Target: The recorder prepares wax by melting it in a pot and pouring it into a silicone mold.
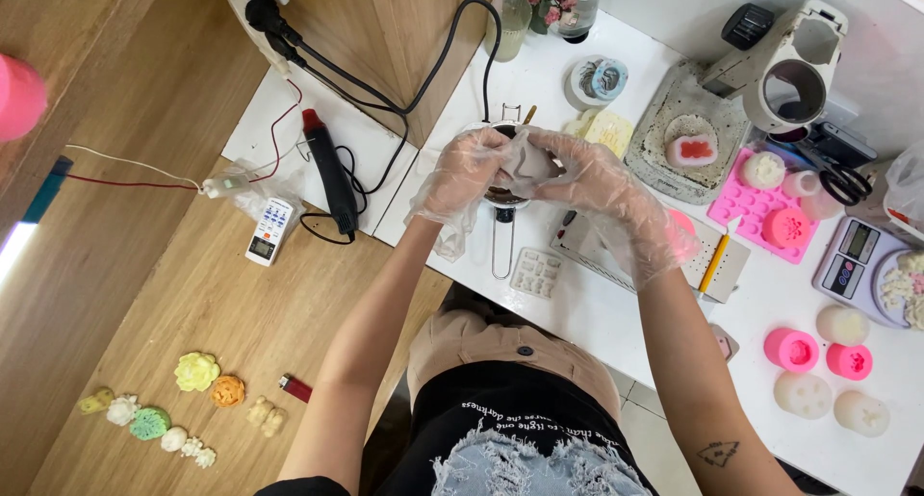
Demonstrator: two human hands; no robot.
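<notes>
Both my hands wear thin clear plastic gloves. My left hand [460, 177] and my right hand [597, 183] together grip a small pale grey lump [527, 169], a soft mould or wax piece, squeezed between the fingers. They hold it just above a small metal melting pot [502, 196] whose long wire handle [502, 246] points toward me on the white table [597, 313]. The lump is mostly hidden by my fingers.
A black heat gun [330, 174], a white remote [270, 229] and cables lie at left. Coloured wax flowers [197, 371] and a red lighter [295, 388] rest on the wooden floor. Pink moulds [789, 227], white wax pieces [804, 394], a scale [852, 257] and scissors [847, 183] crowd the right.
</notes>
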